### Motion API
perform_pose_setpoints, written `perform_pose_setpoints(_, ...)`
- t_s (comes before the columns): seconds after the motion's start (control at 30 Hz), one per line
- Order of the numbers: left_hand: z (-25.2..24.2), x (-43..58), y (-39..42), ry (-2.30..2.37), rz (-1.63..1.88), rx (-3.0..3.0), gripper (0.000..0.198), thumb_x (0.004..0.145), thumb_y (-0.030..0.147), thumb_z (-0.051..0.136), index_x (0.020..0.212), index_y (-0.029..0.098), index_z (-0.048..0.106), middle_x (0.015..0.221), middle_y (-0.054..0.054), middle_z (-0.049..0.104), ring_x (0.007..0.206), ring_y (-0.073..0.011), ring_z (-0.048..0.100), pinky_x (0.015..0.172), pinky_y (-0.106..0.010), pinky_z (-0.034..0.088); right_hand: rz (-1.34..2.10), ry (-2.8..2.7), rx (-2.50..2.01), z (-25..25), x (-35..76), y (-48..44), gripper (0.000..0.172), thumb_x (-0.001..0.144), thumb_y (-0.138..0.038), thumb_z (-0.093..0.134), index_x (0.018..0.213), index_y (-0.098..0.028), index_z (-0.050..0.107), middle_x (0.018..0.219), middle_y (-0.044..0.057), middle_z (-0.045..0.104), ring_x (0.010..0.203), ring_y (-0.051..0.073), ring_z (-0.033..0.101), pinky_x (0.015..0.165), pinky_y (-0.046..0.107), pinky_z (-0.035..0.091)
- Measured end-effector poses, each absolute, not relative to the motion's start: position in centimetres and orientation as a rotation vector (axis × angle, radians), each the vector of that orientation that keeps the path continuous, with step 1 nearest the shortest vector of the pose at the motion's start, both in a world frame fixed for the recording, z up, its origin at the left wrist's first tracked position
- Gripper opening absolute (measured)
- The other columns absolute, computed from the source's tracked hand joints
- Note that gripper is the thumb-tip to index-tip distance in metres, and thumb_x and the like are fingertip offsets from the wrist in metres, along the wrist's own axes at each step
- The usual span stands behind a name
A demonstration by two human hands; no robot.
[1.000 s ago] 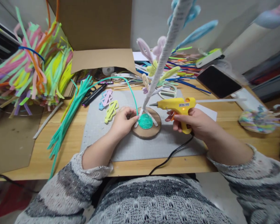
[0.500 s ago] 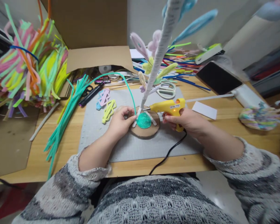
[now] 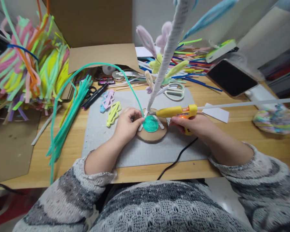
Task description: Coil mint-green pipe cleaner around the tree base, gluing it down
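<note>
A yellow hot glue gun (image 3: 176, 112) lies in the grip of my right hand (image 3: 195, 125), its nozzle at the foot of a white wrapped stem (image 3: 163, 66). My left hand (image 3: 128, 125) pinches a green pipe cleaner (image 3: 87, 65) near its end, beside a flat green coil (image 3: 150, 124). That coil sits on a round cardboard disc (image 3: 151, 138), where the stem's white feet spread out. Pastel pipe-cleaner loops and flowers (image 3: 163, 35) branch from the stem, whose top leaves the picture. A long glue stick (image 3: 246, 103) sticks out behind the gun.
Beneath the disc lies a grey mat (image 3: 125, 154). Left are loose green pipe cleaners (image 3: 70, 119), a black marker (image 3: 94, 96) and zigzag shapes (image 3: 113, 113). Scissors (image 3: 175, 92) and a phone (image 3: 232, 77) lie behind. The gun's black cord (image 3: 176, 159) crosses the front edge.
The green pipe cleaner now arcs higher and farther left, its free end hanging by the left sleeve. The glue gun has turned slightly, with its glue stick showing longer to the right.
</note>
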State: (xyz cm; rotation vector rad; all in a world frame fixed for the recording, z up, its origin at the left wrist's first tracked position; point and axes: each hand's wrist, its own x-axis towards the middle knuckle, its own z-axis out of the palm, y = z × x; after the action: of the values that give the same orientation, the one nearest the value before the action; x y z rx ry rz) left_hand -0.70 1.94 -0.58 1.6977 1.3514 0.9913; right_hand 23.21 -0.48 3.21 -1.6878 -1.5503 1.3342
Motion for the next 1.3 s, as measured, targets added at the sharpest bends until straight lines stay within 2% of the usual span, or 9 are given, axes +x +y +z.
perform_pose_setpoints(0.13, -1.0, -0.8, 1.9, 1.353, 0.987, 1.630, 0.010, 0.073, 0.016, 0.066, 0.075, 0.020, 0.058, 0.075, 0.001, 0.056, 0.070, -0.0142, 0.053, 0.065, -0.027, 0.043, 1.260, -1.704, -1.741, 3.2, 22.9, -0.5, 0.030, 0.073, -0.053, 0.070, 0.078, -0.024, 0.073, 0.051, -0.002, 0.057, 0.048, 0.013, 0.051, 0.043, 0.026, 0.038)
perform_pose_setpoints(0.23, -1.0, -0.8, 2.0, 1.323, 0.972, 1.531, 0.011, 0.072, 0.019, 0.066, 0.077, 0.020, 0.055, 0.070, 0.002, 0.055, 0.066, -0.0139, 0.053, 0.060, -0.026, 0.043, 1.188, -1.815, -1.694, 3.1, 22.5, -0.3, 0.028, 0.074, -0.051, 0.070, 0.087, -0.027, 0.074, 0.066, -0.001, 0.067, 0.060, 0.016, 0.058, 0.049, 0.027, 0.042)
perform_pose_setpoints(0.3, -0.9, -0.8, 2.0, 1.311, 0.961, 1.487, 0.011, 0.073, 0.022, 0.065, 0.076, 0.020, 0.054, 0.068, 0.003, 0.054, 0.063, -0.0132, 0.051, 0.058, -0.025, 0.041, 1.186, -1.836, -1.658, 3.0, 22.3, -0.1, 0.026, 0.077, -0.050, 0.067, 0.085, -0.027, 0.074, 0.070, 0.000, 0.068, 0.066, 0.017, 0.061, 0.052, 0.028, 0.043)
perform_pose_setpoints(0.4, -0.7, -0.8, 2.0, 1.306, 0.958, 1.460, 0.011, 0.074, 0.024, 0.064, 0.076, 0.020, 0.054, 0.067, 0.003, 0.053, 0.061, -0.0124, 0.050, 0.055, -0.024, 0.040, 1.183, -1.838, -1.638, 3.0, 22.0, -0.1, 0.025, 0.079, -0.048, 0.064, 0.081, -0.026, 0.074, 0.066, 0.000, 0.066, 0.069, 0.018, 0.062, 0.055, 0.028, 0.044)
perform_pose_setpoints(0.93, -0.7, -0.8, 1.9, 1.309, 0.965, 1.481, 0.012, 0.073, 0.025, 0.065, 0.075, 0.021, 0.054, 0.067, 0.002, 0.055, 0.062, -0.0134, 0.052, 0.056, -0.025, 0.043, 1.111, -1.867, -1.700, 2.6, 21.5, -0.2, 0.022, 0.078, -0.048, 0.067, 0.086, -0.029, 0.075, 0.073, 0.000, 0.070, 0.073, 0.022, 0.065, 0.063, 0.034, 0.049)
perform_pose_setpoints(1.3, -0.7, -0.8, 1.9, 1.313, 0.961, 1.480, 0.013, 0.073, 0.027, 0.065, 0.075, 0.021, 0.054, 0.068, 0.002, 0.054, 0.063, -0.0140, 0.052, 0.055, -0.025, 0.042, 1.114, -1.840, -1.693, 2.6, 21.6, -0.2, 0.024, 0.077, -0.047, 0.067, 0.090, -0.028, 0.075, 0.086, 0.002, 0.074, 0.081, 0.024, 0.067, 0.072, 0.036, 0.052)
